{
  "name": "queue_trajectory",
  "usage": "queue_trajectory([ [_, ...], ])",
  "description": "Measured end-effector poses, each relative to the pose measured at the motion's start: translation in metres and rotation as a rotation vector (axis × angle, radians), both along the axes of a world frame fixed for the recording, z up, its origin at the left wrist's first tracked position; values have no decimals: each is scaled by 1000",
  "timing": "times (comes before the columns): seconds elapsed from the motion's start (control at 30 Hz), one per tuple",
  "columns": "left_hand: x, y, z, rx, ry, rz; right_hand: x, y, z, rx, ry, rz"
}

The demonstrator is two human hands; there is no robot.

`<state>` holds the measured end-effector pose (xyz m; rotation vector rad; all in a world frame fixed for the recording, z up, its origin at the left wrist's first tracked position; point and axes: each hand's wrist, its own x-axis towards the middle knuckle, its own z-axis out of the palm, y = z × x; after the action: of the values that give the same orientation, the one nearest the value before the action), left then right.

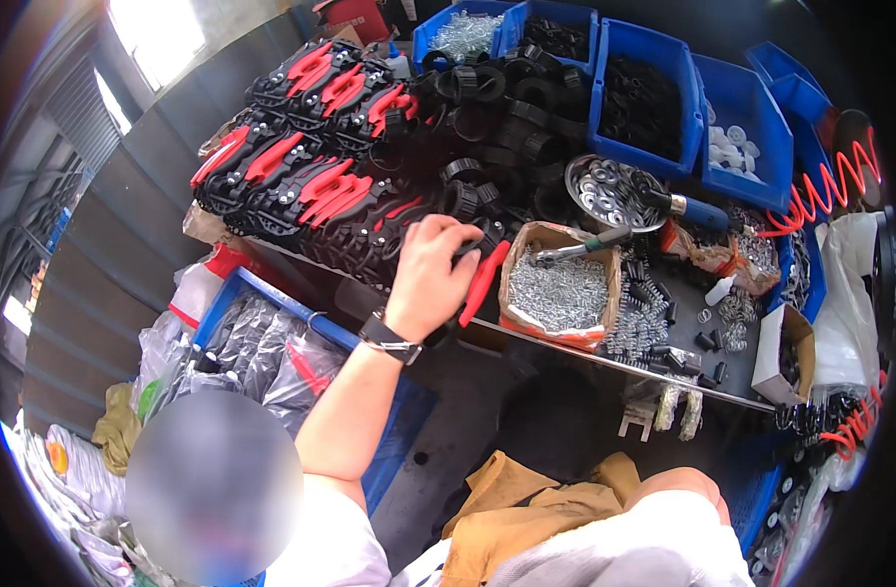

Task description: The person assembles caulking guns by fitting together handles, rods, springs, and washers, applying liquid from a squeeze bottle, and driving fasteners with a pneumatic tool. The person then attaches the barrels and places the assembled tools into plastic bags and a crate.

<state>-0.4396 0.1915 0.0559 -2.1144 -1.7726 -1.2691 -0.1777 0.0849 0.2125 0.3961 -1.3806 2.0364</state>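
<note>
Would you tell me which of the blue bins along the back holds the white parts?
The blue bin farthest right holds white caps; its neighbours hold black parts or silvery metal pieces.

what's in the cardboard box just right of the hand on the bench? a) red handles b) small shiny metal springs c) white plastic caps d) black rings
b: the open cardboard box beside the left hand is filled with small silvery springs; the white caps lie in a blue bin farther back.
</note>
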Motion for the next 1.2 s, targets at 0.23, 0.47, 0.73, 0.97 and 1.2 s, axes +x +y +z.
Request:
queue_trajectory([
  [0.23, 24, 42, -15, -99, 124, 150, 6, 9, -73, 8, 237, -336],
  [0.47, -42, 91, 50, 4, -33, 281, 58, 25, -91, 238, -563, -248],
  [0.73, 9, 66, -4, -565, 189, 55, 85, 17, -124, 105, -722, -430],
  [0.97, 25, 73, -32, -524, 298, 43, 99, 25, -127, 398, -674, -413],
  [1.2, -25, 66, 56, -846, -486, -105, 121, 50, -122, 555, -1053, -680],
])
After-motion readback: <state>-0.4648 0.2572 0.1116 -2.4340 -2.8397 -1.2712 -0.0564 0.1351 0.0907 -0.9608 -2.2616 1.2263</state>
